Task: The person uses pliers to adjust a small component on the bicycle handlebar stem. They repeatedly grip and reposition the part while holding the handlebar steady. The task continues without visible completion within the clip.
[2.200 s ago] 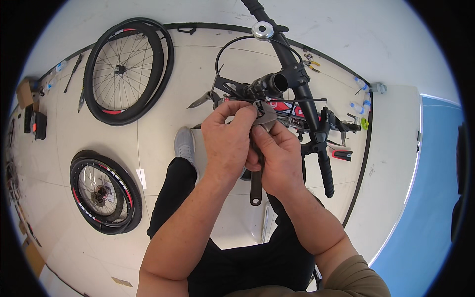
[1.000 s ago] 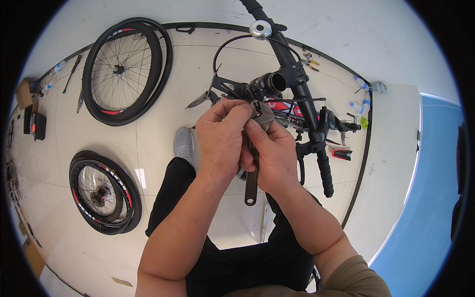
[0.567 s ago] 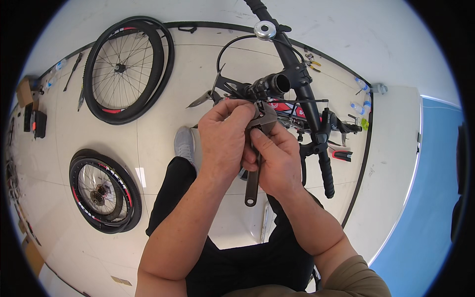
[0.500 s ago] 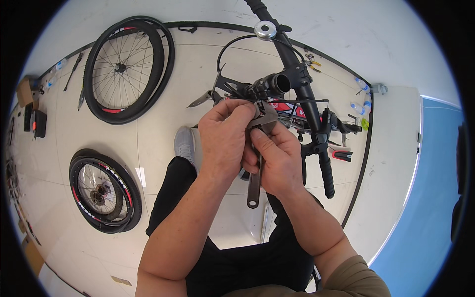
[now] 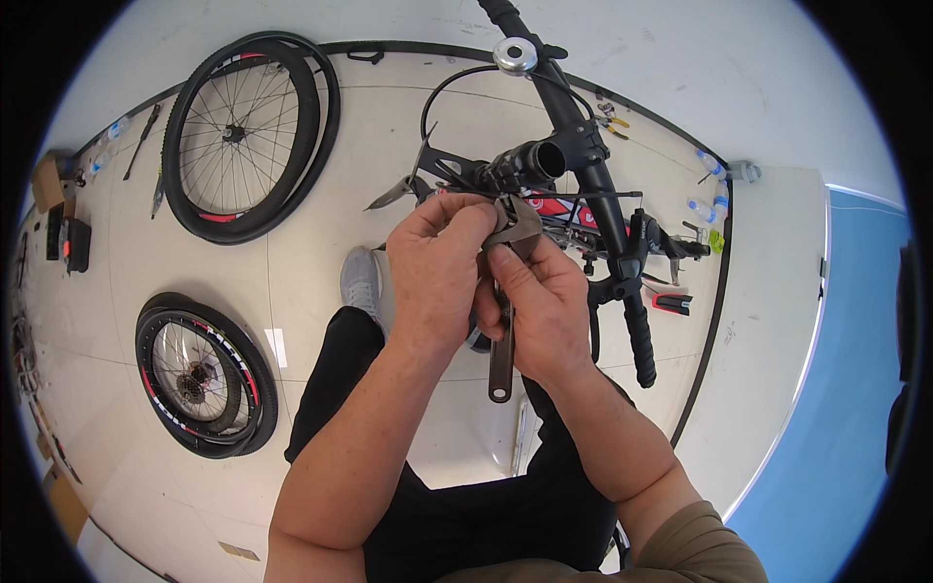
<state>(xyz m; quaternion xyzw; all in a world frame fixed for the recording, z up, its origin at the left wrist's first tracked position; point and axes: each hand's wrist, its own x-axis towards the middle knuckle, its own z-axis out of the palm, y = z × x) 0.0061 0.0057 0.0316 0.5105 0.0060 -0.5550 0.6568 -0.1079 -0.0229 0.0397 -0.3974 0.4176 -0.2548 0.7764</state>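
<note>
My right hand (image 5: pixel 542 316) grips an adjustable wrench (image 5: pixel 501 361), its thumb lying just below the jaws. The wrench's handle hangs toward me and its head sits at the front of a bicycle. My left hand (image 5: pixel 432 267) is closed beside the jaws, thumb and forefinger pinched together; what lies between them is hidden. Just beyond the fingers is a black tubular bike part (image 5: pixel 530 167) with an open round end. The black handlebar (image 5: pixel 604 199) with a silver bell (image 5: pixel 515 56) runs along the right of my hands, and part of a red frame (image 5: pixel 559 208) shows behind the wrench.
Bicycle wheels lie on the tiled floor at left, one pair farther off (image 5: pixel 313 146) and another nearer (image 5: pixel 260 389). Yellow-handled pliers (image 5: pixel 614 124), a red and black piece (image 5: pixel 672 304) and plastic bottles (image 5: pixel 702 211) lie at right. My shoe (image 5: pixel 362 282) is below my left hand.
The wrench has turned slightly, its handle end shifting a little right and its head showing more broadly. Both hands keep their hold. The whole view has shifted slightly.
</note>
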